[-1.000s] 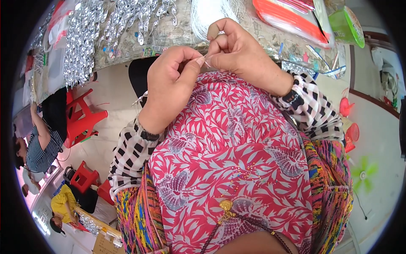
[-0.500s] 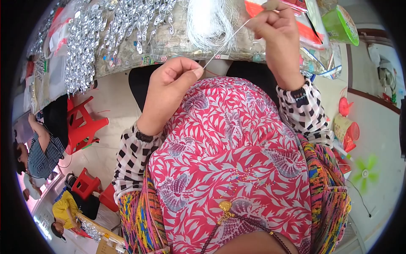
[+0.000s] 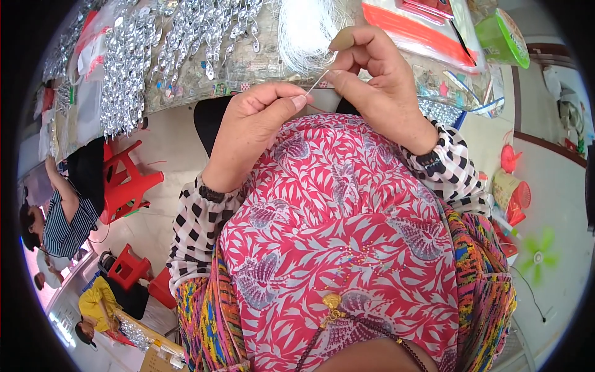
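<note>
Two hands meet just off the near edge of a table (image 3: 254,69), whose mottled grey-brown top looks wrinkled and glossy, dotted with small coloured scraps. Silver strands (image 3: 127,80) cover its left part, some hanging past the rim; a white hank (image 3: 307,37) lies in the middle; to the right come flat packets (image 3: 406,37) and a tilted lime-green tub (image 3: 503,38). Pale floor (image 3: 170,139) spreads below, with red stools (image 3: 131,186) on the left, near a person in a striped top (image 3: 65,223) and, lower, another in a yellow top (image 3: 96,301). A fan (image 3: 538,257) with blurred green blades stands on the right. The left hand (image 3: 254,124) is closed in a pinch, thumb pressed to forefinger, on the lower end of a thread (image 3: 318,83), thin, white and straight, which slants up between the hands. The right hand (image 3: 381,93) has its thumb against the curled fingers, forefinger arched above, and holds the upper end; the exact contact is partly hidden. The strands are built of shiny teardrop and curled shapes, the hank of fine, loose loops, the packets of clear plastic over orange-red. Soft checked sleeves (image 3: 198,229) gather at the wrists, above a pink-red dress (image 3: 347,229) printed with pale leaves and purplish shell-like shapes
</note>
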Demonstrator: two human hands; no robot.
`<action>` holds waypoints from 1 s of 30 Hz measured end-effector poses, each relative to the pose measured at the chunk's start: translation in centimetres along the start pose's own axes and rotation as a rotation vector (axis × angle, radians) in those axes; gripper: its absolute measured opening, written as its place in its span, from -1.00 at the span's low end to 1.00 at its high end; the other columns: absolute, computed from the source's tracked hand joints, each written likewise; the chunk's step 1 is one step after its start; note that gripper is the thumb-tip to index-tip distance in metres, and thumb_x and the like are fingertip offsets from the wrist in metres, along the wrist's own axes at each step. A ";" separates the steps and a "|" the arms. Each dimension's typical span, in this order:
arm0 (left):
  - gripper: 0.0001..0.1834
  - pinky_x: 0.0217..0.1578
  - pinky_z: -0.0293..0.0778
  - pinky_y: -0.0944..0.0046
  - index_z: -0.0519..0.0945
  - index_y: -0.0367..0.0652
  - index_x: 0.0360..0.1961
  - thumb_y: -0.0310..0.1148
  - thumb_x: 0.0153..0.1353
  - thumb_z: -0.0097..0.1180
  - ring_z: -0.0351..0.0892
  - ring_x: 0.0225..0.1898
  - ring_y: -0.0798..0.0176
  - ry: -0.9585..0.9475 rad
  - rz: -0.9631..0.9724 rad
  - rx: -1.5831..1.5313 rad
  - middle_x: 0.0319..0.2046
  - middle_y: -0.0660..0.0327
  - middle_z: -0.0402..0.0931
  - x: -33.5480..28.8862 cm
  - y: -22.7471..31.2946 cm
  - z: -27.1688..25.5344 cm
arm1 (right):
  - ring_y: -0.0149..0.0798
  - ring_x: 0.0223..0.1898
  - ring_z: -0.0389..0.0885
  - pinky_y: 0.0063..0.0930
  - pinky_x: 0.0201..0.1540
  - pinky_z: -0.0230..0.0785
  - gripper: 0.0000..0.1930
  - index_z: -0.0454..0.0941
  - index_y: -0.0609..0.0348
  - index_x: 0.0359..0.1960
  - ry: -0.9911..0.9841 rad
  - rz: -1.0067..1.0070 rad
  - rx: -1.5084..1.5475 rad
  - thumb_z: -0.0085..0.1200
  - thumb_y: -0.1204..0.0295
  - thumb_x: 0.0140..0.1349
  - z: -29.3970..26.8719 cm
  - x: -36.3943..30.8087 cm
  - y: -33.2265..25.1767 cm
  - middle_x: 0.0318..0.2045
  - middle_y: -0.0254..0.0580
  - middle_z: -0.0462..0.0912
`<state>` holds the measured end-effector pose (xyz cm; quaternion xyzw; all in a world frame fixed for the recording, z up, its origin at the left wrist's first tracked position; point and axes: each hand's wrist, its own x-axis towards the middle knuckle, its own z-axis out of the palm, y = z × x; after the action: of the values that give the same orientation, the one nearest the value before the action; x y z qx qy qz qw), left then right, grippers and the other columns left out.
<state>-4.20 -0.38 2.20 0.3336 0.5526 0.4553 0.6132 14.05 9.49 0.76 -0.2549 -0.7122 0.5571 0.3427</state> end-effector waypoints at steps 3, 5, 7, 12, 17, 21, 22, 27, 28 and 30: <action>-0.78 -0.13 0.40 0.50 0.61 -0.31 -0.13 -0.40 0.28 0.10 0.53 -0.19 0.49 -0.014 -0.043 -0.021 -0.24 0.27 0.61 -0.1 -0.1 -0.1 | -0.55 -0.32 0.46 -0.66 -0.21 0.32 -0.64 0.34 0.22 -0.03 0.093 -0.048 0.028 0.10 0.68 0.14 -0.6 0.1 0.2 -0.38 -0.39 0.49; -0.79 -0.30 0.38 0.56 0.62 -0.28 -0.14 -0.39 0.28 0.10 0.49 -0.35 0.57 -0.004 -0.043 -0.028 -0.30 0.33 0.61 -0.1 -0.2 0.0 | -0.56 -0.32 0.45 -0.67 -0.23 0.32 -0.65 0.35 0.21 -0.04 0.122 0.013 0.121 0.09 0.68 0.15 -1.0 0.2 0.1 -0.38 -0.39 0.48; -0.80 -0.40 0.33 0.58 0.63 -0.25 -0.15 -0.39 0.28 0.09 0.42 -0.44 0.61 -0.002 -0.070 -0.006 -0.33 0.36 0.61 0.0 0.2 0.3 | -0.55 -0.31 0.45 -0.67 -0.24 0.32 -0.66 0.36 0.21 -0.04 0.077 -0.010 0.066 0.09 0.68 0.15 -0.7 0.0 0.3 -0.37 -0.39 0.48; -0.81 -0.62 0.15 0.60 0.64 -0.20 -0.16 -0.37 0.28 0.08 0.21 -0.63 0.68 0.063 -0.044 0.050 -0.42 0.45 0.59 0.0 -0.1 0.8 | -0.55 -0.27 0.47 -0.66 -0.20 0.32 -0.71 0.38 0.24 -0.08 -0.084 -0.030 -0.088 0.07 0.67 0.17 0.1 -0.4 0.1 -0.32 -0.38 0.47; -0.79 -0.58 0.19 0.61 0.64 -0.20 -0.19 -0.33 0.26 0.08 0.29 -0.57 0.67 0.050 -0.064 0.053 -0.36 0.41 0.61 0.0 -0.3 0.2 | -0.56 -0.31 0.45 -0.67 -0.22 0.30 -0.69 0.36 0.23 -0.07 0.061 -0.022 -0.049 0.08 0.68 0.15 -0.5 0.0 1.1 -0.34 -0.38 0.47; -0.80 -0.57 0.21 0.60 0.63 -0.21 -0.20 -0.34 0.26 0.07 0.32 -0.54 0.67 0.066 -0.066 0.050 -0.33 0.38 0.62 0.1 -0.2 0.2 | -0.56 -0.37 0.43 -0.69 -0.29 0.28 -0.66 0.34 0.21 -0.08 0.202 -0.063 0.053 0.11 0.68 0.12 -0.3 0.2 1.1 -0.39 -0.39 0.49; -0.81 -0.57 0.22 0.60 0.62 -0.22 -0.21 -0.36 0.26 0.07 0.33 -0.52 0.66 0.059 -0.084 0.044 -0.33 0.36 0.62 -0.1 -0.3 0.0 | -0.56 -0.37 0.43 -0.69 -0.29 0.28 -0.66 0.34 0.21 -0.08 0.194 -0.072 0.060 0.11 0.68 0.12 -0.3 0.5 1.1 -0.39 -0.39 0.49; -0.83 -0.56 0.25 0.56 0.61 -0.27 -0.22 -0.41 0.27 0.05 0.39 -0.55 0.60 -0.066 -0.143 -0.020 -0.48 0.37 0.55 -0.3 -0.6 -0.7 | -0.53 -0.45 0.45 -0.69 -0.40 0.26 -0.64 0.33 0.18 -0.08 0.402 -0.107 0.312 0.10 0.71 0.09 -2.2 1.6 0.9 -0.44 -0.36 0.51; -0.82 -0.57 0.21 0.53 0.61 -0.23 -0.22 -0.37 0.29 0.04 0.30 -0.63 0.57 -0.075 -0.155 -0.013 -0.60 0.39 0.46 -0.4 -0.5 -0.4 | -0.53 -0.45 0.45 -0.69 -0.40 0.26 -0.64 0.33 0.18 -0.08 0.393 -0.121 0.323 0.10 0.71 0.09 -2.4 1.7 0.6 -0.44 -0.36 0.51; -0.81 -0.51 0.24 0.54 0.61 -0.21 -0.21 -0.35 0.31 0.02 0.36 -0.57 0.57 -0.110 -0.153 0.077 -0.59 0.39 0.46 -0.4 -0.8 -0.9 | -0.51 -0.47 0.43 -0.68 -0.39 0.24 -0.65 0.33 0.22 -0.08 0.502 -0.130 0.252 0.08 0.72 0.09 -2.8 2.0 -0.1 -0.44 -0.35 0.51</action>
<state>-4.90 -1.14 1.46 0.3382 0.5591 0.3665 0.6623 14.99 12.67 1.70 -0.2942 -0.5450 0.5375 0.5722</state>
